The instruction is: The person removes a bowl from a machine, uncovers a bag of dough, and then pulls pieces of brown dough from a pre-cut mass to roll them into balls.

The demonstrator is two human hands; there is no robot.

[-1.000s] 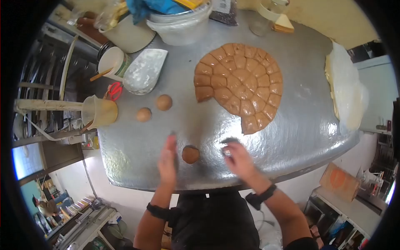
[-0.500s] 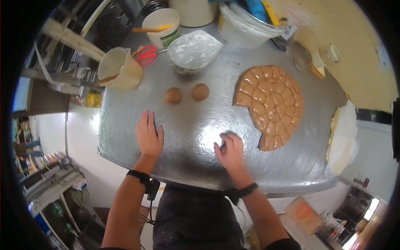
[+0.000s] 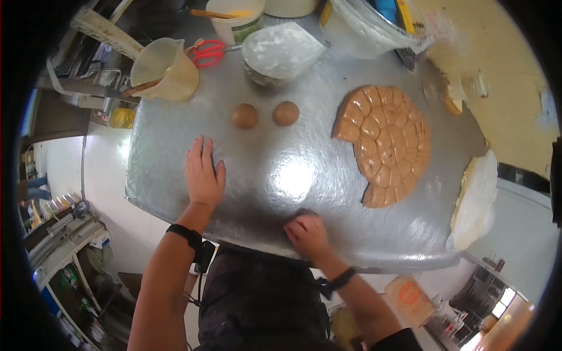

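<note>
In the head view, the left hand (image 3: 203, 181) now lies palm down, its fingers (image 3: 198, 153) spread over the bench (image 3: 246, 175), whereas a second ago it stood on edge beside a brown lump. The right hand (image 3: 308, 235) has drawn back towards the near edge, fingers curled inward. That lump no longer shows between the hands; whether the right fingers close on it or cover it, one cannot tell. Shaping seems to have passed to the right hand, the left perhaps only bracing.

Two smooth brown balls (image 3: 244, 116) sit side by side beyond the left fingers, just apart, the nearest things to them. Beyond and to the right of the right fingers lies a round brown slab (image 3: 389, 140), glossy and divided into many pieces, with a gap in its near-left side.

The bench is grey and shiny, with a bright glare between the hands. Past the balls stand a floury scoop (image 3: 281, 50), red scissors (image 3: 209, 52), a cloudy jug (image 3: 172, 73) and a tub (image 3: 237, 20) with a stick across it. A pale sheet (image 3: 475, 205) hangs at the far right. Below the bench, shelving (image 3: 76, 257) lies left and a cardboard box (image 3: 410, 299) right.
</note>
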